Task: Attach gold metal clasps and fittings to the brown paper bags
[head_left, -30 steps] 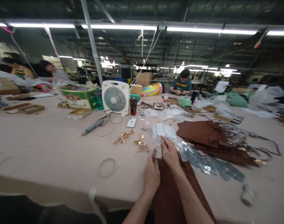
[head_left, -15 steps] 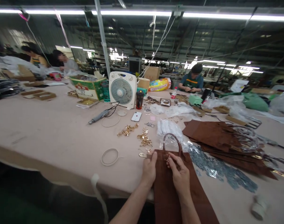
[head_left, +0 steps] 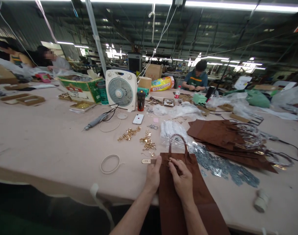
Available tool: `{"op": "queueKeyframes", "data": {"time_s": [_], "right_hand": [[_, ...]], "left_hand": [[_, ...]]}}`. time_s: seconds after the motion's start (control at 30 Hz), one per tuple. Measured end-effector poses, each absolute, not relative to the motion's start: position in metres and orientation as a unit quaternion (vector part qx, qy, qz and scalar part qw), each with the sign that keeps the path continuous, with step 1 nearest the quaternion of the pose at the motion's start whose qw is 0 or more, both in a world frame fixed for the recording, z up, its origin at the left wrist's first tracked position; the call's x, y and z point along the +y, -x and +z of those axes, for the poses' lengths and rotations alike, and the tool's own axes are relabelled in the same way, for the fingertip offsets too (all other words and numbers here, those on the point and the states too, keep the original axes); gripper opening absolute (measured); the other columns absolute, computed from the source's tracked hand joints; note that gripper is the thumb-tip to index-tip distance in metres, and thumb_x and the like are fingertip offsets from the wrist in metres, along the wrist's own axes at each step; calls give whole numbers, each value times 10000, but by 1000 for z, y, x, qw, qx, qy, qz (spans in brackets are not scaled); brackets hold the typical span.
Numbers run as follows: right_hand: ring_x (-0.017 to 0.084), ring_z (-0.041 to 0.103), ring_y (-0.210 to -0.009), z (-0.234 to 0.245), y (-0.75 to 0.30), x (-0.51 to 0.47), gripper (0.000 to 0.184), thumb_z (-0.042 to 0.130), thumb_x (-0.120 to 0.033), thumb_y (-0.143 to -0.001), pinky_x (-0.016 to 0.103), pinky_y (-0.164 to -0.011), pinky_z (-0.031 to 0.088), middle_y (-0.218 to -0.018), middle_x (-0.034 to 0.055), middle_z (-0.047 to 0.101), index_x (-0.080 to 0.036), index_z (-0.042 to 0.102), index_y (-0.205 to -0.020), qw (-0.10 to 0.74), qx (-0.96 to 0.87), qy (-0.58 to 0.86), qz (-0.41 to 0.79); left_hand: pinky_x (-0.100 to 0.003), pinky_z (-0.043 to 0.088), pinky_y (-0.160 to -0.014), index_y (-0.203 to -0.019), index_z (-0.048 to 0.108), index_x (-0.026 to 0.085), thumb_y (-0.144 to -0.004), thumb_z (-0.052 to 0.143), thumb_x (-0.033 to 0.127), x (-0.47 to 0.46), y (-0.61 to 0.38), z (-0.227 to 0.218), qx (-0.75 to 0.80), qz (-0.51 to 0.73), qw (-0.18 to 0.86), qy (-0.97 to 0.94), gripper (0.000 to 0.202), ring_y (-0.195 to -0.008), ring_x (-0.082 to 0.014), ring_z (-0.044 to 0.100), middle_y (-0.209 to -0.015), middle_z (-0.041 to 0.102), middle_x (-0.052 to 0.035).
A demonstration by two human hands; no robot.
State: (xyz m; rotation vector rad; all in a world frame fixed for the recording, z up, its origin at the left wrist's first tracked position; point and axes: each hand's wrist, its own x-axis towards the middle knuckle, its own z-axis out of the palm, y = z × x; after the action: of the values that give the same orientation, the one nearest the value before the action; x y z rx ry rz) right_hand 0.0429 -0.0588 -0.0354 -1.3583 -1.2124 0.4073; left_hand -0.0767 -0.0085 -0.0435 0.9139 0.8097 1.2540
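A brown bag (head_left: 185, 202) lies flat on the table in front of me, its looped handle (head_left: 177, 142) pointing away. My left hand (head_left: 152, 176) grips the bag's top left corner, where a small gold tab (head_left: 146, 161) sticks out to the left. My right hand (head_left: 182, 179) rests on the bag's top edge with its fingers pinched on a small metal fitting. Gold hardware pieces (head_left: 147, 143) and a bag of white parts (head_left: 172, 130) lie just beyond.
A stack of brown bags (head_left: 219, 137) and scattered silver metal plates (head_left: 219, 166) lie to the right. A white ring (head_left: 111, 164), phone (head_left: 138, 118), fan (head_left: 121, 90), electric tool (head_left: 95, 122) and green box (head_left: 81, 89) sit on the pink table (head_left: 46, 140). Other people work across the table.
The bag's handle, hidden a second ago, now stands clear beyond my hands. My right hand has drawn back from the white parts bag to the bag's top edge. The view has shifted.
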Motion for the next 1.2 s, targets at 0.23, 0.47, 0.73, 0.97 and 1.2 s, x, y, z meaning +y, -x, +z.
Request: {"op": "queueKeyframes", "data": {"time_s": [0.23, 0.47, 0.73, 0.97, 1.2], "right_hand": [[182, 704, -747, -46, -42, -56, 347, 719, -462, -909, 296, -688, 604, -945, 77, 739, -184, 765, -1111, 617, -470, 595, 209], [175, 708, -725, -41, -38, -56, 353, 748, -473, -887, 273, -673, 608, -886, 56, 725, -180, 751, -1083, 639, -447, 588, 212], [197, 744, -765, -40, -28, -52, 381, 692, -523, -922, 291, -717, 618, -965, 103, 786, -163, 766, -1023, 618, -448, 627, 157], [247, 726, -1002, -46, -29, -57, 386, 559, -503, -1012, 372, -968, 532, -1117, 115, 774, -194, 772, -1104, 542, -574, 614, 10], [287, 705, -1063, -58, -38, -57, 574, 568, -714, -917, 397, -1027, 495, -1162, 103, 768, -218, 785, -1108, 538, -538, 643, 90]], "left_hand": [[-386, 519, -1029, -1119, 743, 138, -963, 638, 590, -12, 78, -35, 301, 527, 664, -438, 490, -1070, -278, 687, -1101, 765, -101], [-423, 474, -1135, -1277, 723, 155, -978, 631, 563, -15, 78, -32, 299, 521, 655, -458, 514, -1228, -302, 654, -1278, 733, -116], [-453, 435, -1191, -1272, 732, 147, -927, 681, 601, -13, 76, -41, 347, 520, 630, -461, 573, -1292, -316, 624, -1327, 710, -123], [-428, 502, -1121, -1249, 742, 138, -970, 625, 592, -20, 79, -31, 319, 539, 638, -449, 546, -1212, -304, 673, -1257, 741, -131], [-405, 512, -1079, -1235, 748, 128, -966, 629, 599, -22, 80, -33, 309, 543, 637, -452, 555, -1178, -297, 673, -1223, 749, -136]]}}
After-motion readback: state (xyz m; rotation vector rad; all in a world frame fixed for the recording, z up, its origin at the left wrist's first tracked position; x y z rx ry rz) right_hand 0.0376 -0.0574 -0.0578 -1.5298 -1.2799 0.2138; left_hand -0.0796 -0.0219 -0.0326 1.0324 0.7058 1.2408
